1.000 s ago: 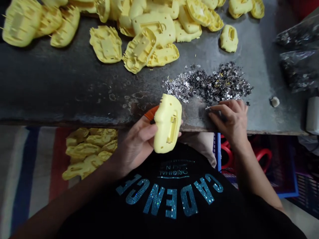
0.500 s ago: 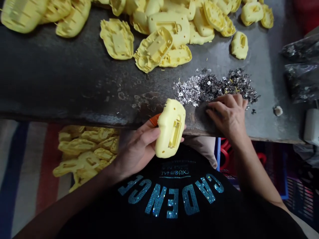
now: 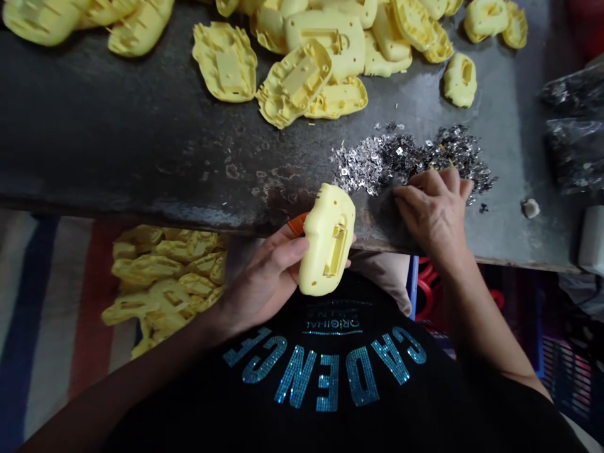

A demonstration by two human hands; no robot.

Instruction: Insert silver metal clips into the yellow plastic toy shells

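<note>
My left hand (image 3: 262, 283) is shut around a yellow moulded plastic housing (image 3: 328, 240), with its recessed slot facing up. An orange handle (image 3: 297, 224) shows behind that housing, mostly hidden, and seems to lie in the same hand. My right hand (image 3: 434, 214) rests with curled fingers at the lower edge of a pile of small silver metal pieces (image 3: 391, 157). Its fingertips are hidden, so any piece between them cannot be seen.
Many yellow plastic shells (image 3: 226, 61) lie heaped on the far part of the worn steel table (image 3: 117, 145). More lie on a striped cloth (image 3: 160, 277) below its edge. Dark bags of metal pieces (image 3: 576, 126) and a white cylinder (image 3: 592, 239) stand at right.
My right hand has moved up and right against the metal pile. The yellow housing has turned slightly in my left hand. The table contents have shifted upward in view.
</note>
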